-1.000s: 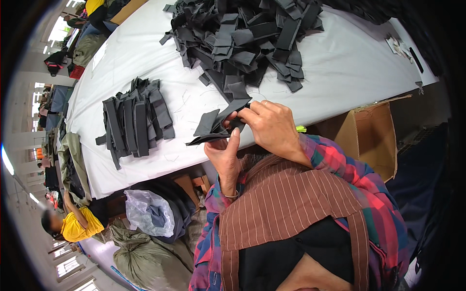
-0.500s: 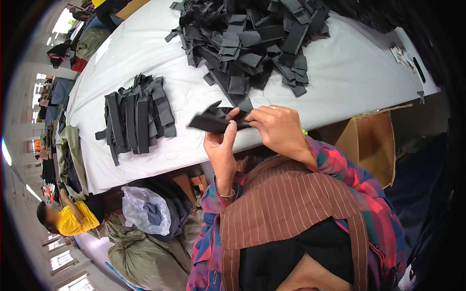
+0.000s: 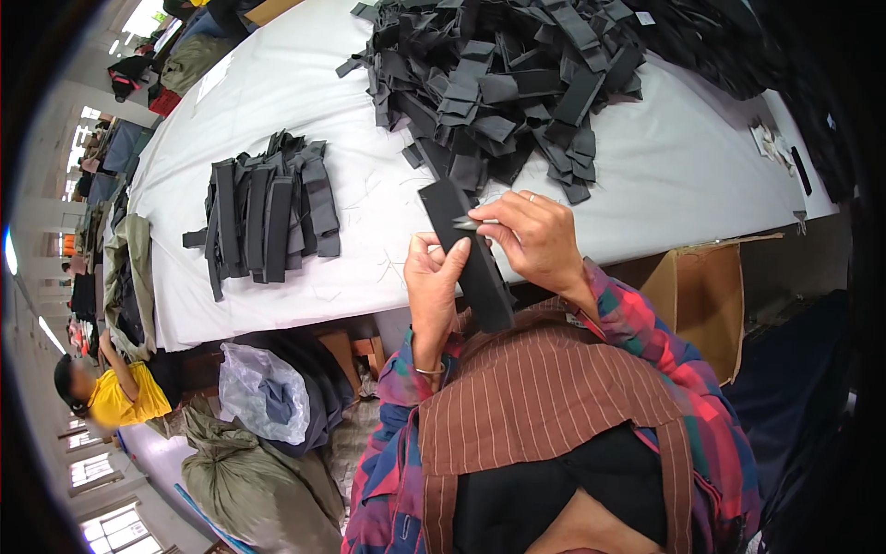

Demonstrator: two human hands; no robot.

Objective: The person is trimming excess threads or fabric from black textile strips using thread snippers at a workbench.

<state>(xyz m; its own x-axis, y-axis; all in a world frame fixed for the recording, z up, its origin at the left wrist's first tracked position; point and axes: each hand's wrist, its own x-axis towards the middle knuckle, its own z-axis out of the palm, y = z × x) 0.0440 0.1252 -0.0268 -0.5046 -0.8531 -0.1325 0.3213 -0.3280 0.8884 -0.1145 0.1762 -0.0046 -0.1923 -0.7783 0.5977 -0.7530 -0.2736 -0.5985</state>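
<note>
My left hand [image 3: 434, 282] pinches a flat black fabric strip [image 3: 484, 294] between thumb and fingers, over the table's near edge. The strip lies slantwise, its far end pointing toward the fabric pile. In my right hand [image 3: 535, 235] is a small pointed metal tool that looks like thread snips [image 3: 475, 223], its tip over the strip. Left of my hands, a neat stack of black fabric strips [image 3: 254, 217] rests on the white-covered table [image 3: 369, 222]. Farther away, a large loose heap of similar strips [image 3: 494, 88] covers the table's middle.
A cardboard box [image 3: 706, 295] stands below the table edge at right. Dark cloth [image 3: 711, 42] lies at the far right. Below the table at left are a clear plastic bag [image 3: 263, 392] and an olive cloth bundle [image 3: 258, 480]. A person in yellow [image 3: 134, 392] is at far left.
The strip, folded and roughly crosswise before, is now flat and slanted lengthwise toward me. The metal tool in my right hand has come into sight over it. The view has shifted slightly.
</note>
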